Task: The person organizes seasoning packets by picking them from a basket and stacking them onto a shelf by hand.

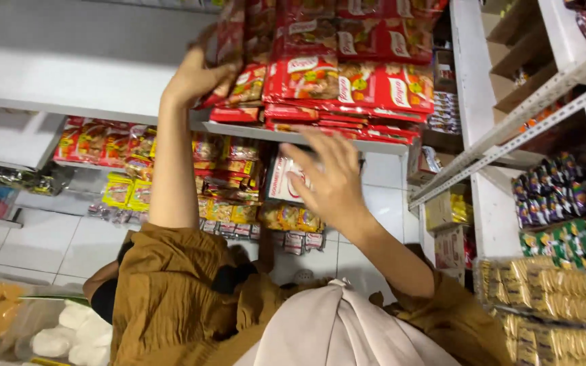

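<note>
Left hand [194,74] fingers pinching one red plastic seasoning packet [228,41] on white shelf [103,74]; right hand [330,179] fingers spread, holding nothing.

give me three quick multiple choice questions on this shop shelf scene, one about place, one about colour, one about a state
1. Where is the left hand?
A. on the stack of packets on the shelf
B. on the floor tiles
C. inside a box

2. What is the main colour of the stacked packets on the shelf?
A. blue
B. red
C. white

3. How is the right hand?
A. closed round a packet
B. open, fingers spread, holding nothing
C. out of view

Answers:
1. A, its fingers rest against the left edge of the stack.
2. B, the wrappers are mostly red.
3. B, it hovers below the shelf edge with fingers apart.
</note>
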